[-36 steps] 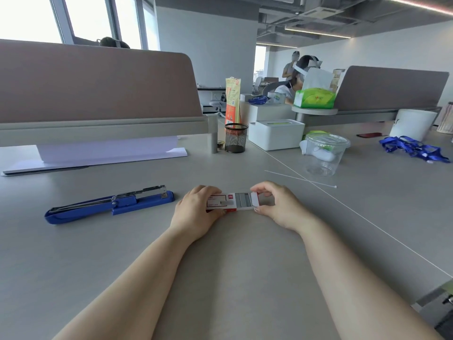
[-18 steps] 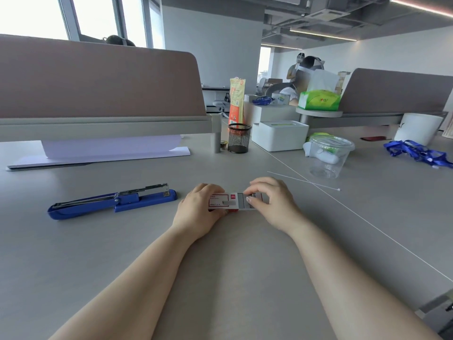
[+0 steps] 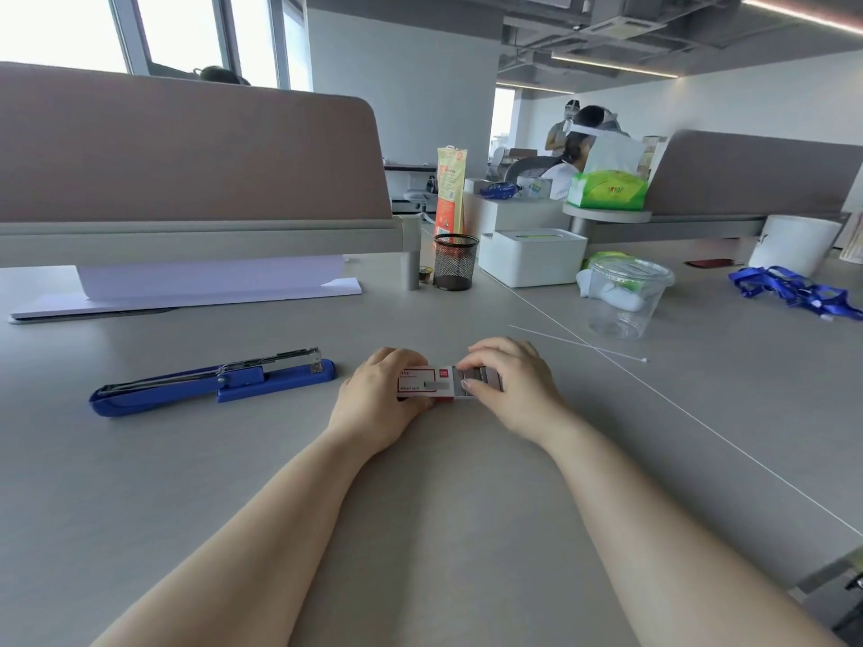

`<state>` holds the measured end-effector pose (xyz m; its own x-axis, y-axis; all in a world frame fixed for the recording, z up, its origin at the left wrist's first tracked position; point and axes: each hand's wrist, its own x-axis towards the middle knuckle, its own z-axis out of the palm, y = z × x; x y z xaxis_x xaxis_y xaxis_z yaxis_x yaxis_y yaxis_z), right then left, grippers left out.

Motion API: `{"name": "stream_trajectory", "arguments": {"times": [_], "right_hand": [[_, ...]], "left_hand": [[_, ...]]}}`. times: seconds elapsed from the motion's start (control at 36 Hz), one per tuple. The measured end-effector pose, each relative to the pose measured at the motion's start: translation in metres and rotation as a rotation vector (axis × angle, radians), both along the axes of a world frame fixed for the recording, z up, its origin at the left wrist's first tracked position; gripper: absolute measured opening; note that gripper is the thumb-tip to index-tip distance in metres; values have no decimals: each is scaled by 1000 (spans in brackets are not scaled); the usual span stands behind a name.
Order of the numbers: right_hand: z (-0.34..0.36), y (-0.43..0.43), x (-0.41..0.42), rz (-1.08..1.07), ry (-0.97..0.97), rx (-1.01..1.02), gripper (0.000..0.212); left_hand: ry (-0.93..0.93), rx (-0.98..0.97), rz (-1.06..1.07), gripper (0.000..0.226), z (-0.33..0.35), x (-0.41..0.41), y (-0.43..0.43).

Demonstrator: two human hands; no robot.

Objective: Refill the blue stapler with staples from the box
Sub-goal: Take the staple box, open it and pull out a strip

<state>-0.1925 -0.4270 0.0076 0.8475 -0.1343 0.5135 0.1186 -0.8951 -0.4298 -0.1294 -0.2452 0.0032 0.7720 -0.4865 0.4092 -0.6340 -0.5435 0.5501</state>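
Note:
The blue stapler (image 3: 212,384) lies on the grey desk to the left, its top swung open and the metal magazine rail exposed. A small red and white staple box (image 3: 426,381) rests on the desk in the middle. My left hand (image 3: 379,403) grips the box's sleeve at its left end. My right hand (image 3: 511,386) has its fingers on the tray slid out to the right, where grey staple strips (image 3: 477,376) show. Both hands rest on the desk surface.
Behind the hands stand a black mesh pen cup (image 3: 455,267), a white box (image 3: 532,255) and a clear plastic tub (image 3: 625,295). A thin white stick (image 3: 579,343) lies to the right. White paper (image 3: 201,287) lies under the partition. Blue lanyards (image 3: 794,291) sit far right.
My right hand has moved left over the pulled-out tray, its fingers now on the staple strips. The left hand still holds the box. The camera has tilted slightly.

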Motion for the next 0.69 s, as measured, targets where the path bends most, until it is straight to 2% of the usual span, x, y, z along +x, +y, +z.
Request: {"name": "stream_trajectory", "arguments": {"times": [0.14, 0.28, 0.36, 0.47, 0.61, 0.69], "right_hand": [[0, 3, 4, 5, 10, 15, 12], [-1, 3, 4, 23, -22, 116, 3], [2, 4, 0, 40, -24, 163, 11], [8, 7, -5, 88, 24, 322, 15], [16, 1, -8, 106, -56, 617, 13], [17, -7, -9, 64, -70, 676, 11]], "left_hand": [[-8, 10, 6, 44, 0, 0, 0], [-4, 8, 12, 43, 0, 0, -1], [-7, 11, 14, 44, 0, 0, -1], [-11, 19, 21, 44, -2, 2, -1], [7, 83, 51, 46, -3, 4, -2], [11, 121, 61, 44, -4, 3, -2]]}}
